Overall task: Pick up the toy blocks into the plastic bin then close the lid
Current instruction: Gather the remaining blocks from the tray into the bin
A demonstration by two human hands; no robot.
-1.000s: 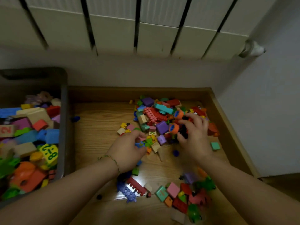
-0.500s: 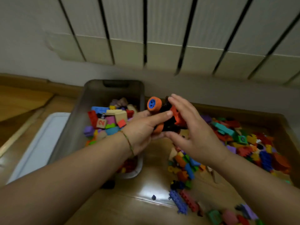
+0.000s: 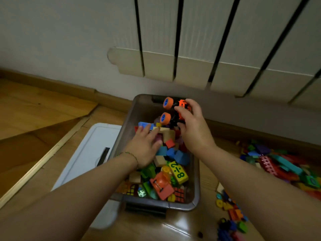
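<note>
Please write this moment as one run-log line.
right hand: grips toy car over bin | left hand: rests on blocks in bin | lid: off, beside bin

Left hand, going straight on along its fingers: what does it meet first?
Probably the tan wooden block just ahead of the left hand and its fingers, on the pile in the plastic bin. They may be touching it; depth is unclear.

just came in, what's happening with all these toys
A person is packing toys into the plastic bin. The right hand grips an orange-wheeled toy car above the bin's far end, while the left hand rests on the blocks inside. Loose blocks lie on the floor at right; the white lid lies beside the bin.
</note>
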